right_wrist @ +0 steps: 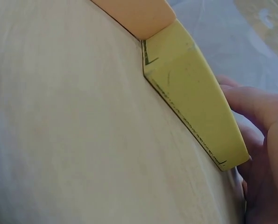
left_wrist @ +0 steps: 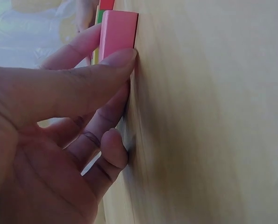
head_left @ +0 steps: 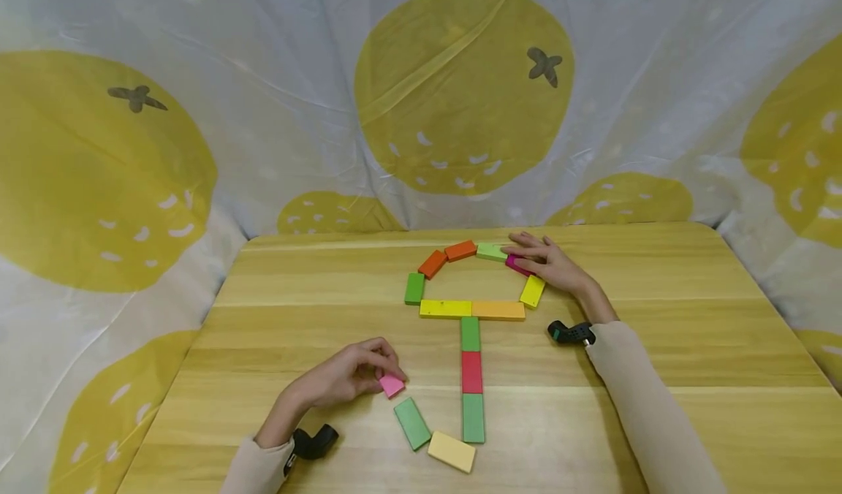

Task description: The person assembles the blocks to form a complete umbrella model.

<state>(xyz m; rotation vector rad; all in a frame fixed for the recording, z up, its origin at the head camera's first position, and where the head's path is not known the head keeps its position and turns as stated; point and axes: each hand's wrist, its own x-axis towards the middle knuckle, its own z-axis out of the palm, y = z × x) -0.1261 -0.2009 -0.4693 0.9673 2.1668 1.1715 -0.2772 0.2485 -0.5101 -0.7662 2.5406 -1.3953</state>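
Observation:
Between thumb and fingers my left hand point(head_left: 358, 370) pinches a pink block point(head_left: 392, 386) close above or on the table; the left wrist view shows the thumb across that pink block point(left_wrist: 117, 35). Just below it lie a green block point(head_left: 412, 423) and a cream block point(head_left: 452, 451). My right hand point(head_left: 552, 264) grips a magenta block point(head_left: 518, 264) at the upper right of a block arch, partly hidden by the fingers. Beside it are a light green block point(head_left: 491, 251) and a yellow block point(head_left: 532, 291). The right wrist view shows the yellow block point(right_wrist: 195, 98) in front of the fingers.
The arch continues with orange blocks point(head_left: 460, 251) and a green block point(head_left: 414, 289). A long yellow block point(head_left: 445, 308) and a light orange block point(head_left: 498, 310) form its base. A column of green and red blocks point(head_left: 471, 373) runs down the wooden table point(head_left: 296, 282). A patterned cloth point(head_left: 296, 77) hangs behind.

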